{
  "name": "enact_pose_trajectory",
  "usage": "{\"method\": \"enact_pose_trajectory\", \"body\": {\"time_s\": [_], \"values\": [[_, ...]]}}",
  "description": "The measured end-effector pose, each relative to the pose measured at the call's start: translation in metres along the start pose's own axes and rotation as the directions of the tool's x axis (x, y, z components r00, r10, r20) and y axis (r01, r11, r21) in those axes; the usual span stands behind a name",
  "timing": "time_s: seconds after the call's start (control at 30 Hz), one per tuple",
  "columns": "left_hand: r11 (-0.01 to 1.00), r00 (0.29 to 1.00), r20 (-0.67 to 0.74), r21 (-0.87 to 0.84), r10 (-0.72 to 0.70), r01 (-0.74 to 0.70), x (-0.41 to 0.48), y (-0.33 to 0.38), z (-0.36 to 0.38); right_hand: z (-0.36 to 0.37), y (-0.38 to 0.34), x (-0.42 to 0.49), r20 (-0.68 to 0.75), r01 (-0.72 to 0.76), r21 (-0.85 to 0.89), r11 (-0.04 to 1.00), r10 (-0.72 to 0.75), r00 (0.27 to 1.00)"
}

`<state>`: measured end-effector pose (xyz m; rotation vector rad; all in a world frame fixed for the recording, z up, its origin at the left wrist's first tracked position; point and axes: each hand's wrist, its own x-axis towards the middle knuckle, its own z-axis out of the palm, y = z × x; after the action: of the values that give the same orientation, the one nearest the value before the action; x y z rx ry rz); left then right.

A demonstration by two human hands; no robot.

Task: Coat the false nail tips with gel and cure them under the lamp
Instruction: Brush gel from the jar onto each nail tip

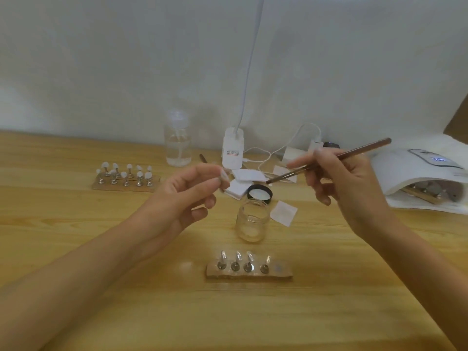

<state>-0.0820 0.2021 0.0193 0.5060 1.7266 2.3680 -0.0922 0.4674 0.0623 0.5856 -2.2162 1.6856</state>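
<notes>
In the left hand (187, 196) a nail tip (224, 176) is pinched, in the right hand (342, 181) a brush (362, 150) is gripped; gel is best stroked on thinly, the tip held steady.

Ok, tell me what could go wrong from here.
The left hand only pinches the nail tip, so it might slip, or gel could smear onto skin. The open glass jar stands lidless near the right hand and brush; a dropped wrist could tip it.
</notes>
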Motion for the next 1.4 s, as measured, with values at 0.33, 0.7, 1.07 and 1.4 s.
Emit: {"method": "enact_pose_trajectory", "body": {"time_s": [0.33,0.7,1.07,1.4], "values": [[0.999,0.990,-0.133,0.036,-0.036,0.041,0.008,-0.017,0.010,0.023,0.015,-0.001,0.160,-0.014,-0.217,0.976,0.050,0.986],[0.975,0.980,-0.179,0.218,0.083,-0.042,0.011,-0.030,0.007,0.025,0.021,-0.002,0.147,-0.011,-0.116,0.993,0.029,0.989],[0.887,0.987,-0.100,0.458,0.123,-0.064,0.012,-0.037,0.008,0.006,0.054,-0.011,0.164,-0.269,0.285,0.920,0.229,0.959],[0.879,0.987,-0.110,0.475,0.115,-0.049,0.011,-0.037,0.011,0.011,0.065,-0.013,0.162,-0.290,0.460,0.839,0.242,0.957]]}}
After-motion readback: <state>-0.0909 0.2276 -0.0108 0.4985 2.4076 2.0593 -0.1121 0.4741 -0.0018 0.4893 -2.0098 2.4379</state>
